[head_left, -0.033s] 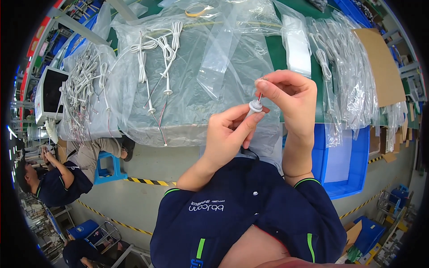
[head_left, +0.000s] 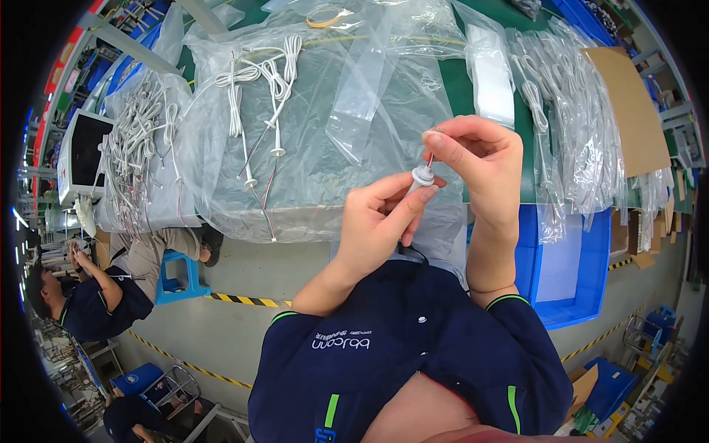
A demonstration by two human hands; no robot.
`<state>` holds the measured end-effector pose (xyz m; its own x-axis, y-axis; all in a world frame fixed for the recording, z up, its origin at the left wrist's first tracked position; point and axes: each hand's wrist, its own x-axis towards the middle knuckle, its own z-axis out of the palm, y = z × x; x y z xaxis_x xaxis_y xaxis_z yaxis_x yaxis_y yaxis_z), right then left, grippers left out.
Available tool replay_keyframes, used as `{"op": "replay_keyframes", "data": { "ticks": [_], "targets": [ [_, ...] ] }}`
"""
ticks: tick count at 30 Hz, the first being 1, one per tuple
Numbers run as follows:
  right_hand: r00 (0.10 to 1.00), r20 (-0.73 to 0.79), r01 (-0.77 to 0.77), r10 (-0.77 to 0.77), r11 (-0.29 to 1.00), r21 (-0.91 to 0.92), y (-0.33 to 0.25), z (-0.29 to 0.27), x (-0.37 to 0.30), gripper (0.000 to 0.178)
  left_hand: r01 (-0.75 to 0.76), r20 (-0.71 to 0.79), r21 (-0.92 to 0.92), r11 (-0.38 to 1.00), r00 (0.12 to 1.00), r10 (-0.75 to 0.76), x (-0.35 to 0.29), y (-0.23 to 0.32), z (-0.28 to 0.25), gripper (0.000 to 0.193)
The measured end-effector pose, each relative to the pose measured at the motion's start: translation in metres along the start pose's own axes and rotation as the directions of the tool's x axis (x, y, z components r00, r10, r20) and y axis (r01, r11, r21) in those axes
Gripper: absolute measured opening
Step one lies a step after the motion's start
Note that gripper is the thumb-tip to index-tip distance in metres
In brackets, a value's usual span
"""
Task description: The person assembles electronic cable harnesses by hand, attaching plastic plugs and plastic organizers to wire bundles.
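Observation:
My left hand (head_left: 385, 215) grips a white round cable fitting (head_left: 422, 176) between thumb and fingers, above the table's front edge. Thin wires (head_left: 430, 158) rise out of its top, and my right hand (head_left: 475, 159) has their ends pinched between thumb and forefinger. The wire tips are mostly hidden by those fingers. On the plastic sheet to the left lie two bundled white cables (head_left: 235, 103), each with a white cone-shaped fitting (head_left: 278, 148) and loose coloured wires at one end.
More white cables (head_left: 136, 122) are heaped at the far left beside a monitor (head_left: 85, 156). Bagged cables (head_left: 569, 125) and a cardboard sheet (head_left: 628, 111) lie at right, above a blue bin (head_left: 569, 314). A co-worker (head_left: 96, 295) sits at left near a blue stool (head_left: 177, 279).

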<state>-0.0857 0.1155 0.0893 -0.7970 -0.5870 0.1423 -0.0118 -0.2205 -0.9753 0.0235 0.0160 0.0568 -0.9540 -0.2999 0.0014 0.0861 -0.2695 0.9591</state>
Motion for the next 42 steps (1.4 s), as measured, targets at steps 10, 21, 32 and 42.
{"op": "replay_keyframes", "data": {
  "ticks": [10,21,32,42],
  "targets": [
    [0.988,0.0,0.142,-0.152,0.924,-0.356,0.004,0.008,-0.018,0.013,-0.18,-0.19,0.208,0.961,0.957,0.22,0.001,-0.014,0.002,0.015],
    [0.996,-0.027,0.081,-0.08,0.995,0.054,-0.001,0.007,-0.021,0.017,-0.245,-0.174,0.305,0.92,0.936,0.307,0.002,-0.015,0.006,0.019],
    [0.891,-0.08,0.358,-0.448,0.799,-0.483,0.008,0.01,-0.023,0.012,-0.268,-0.258,0.299,0.916,0.901,0.349,0.004,-0.018,0.004,0.02],
    [0.872,-0.107,0.389,-0.478,0.808,-0.443,0.012,0.015,-0.021,0.009,-0.27,-0.323,0.327,0.906,0.869,0.375,0.004,-0.016,0.005,0.021]
  ]
}}
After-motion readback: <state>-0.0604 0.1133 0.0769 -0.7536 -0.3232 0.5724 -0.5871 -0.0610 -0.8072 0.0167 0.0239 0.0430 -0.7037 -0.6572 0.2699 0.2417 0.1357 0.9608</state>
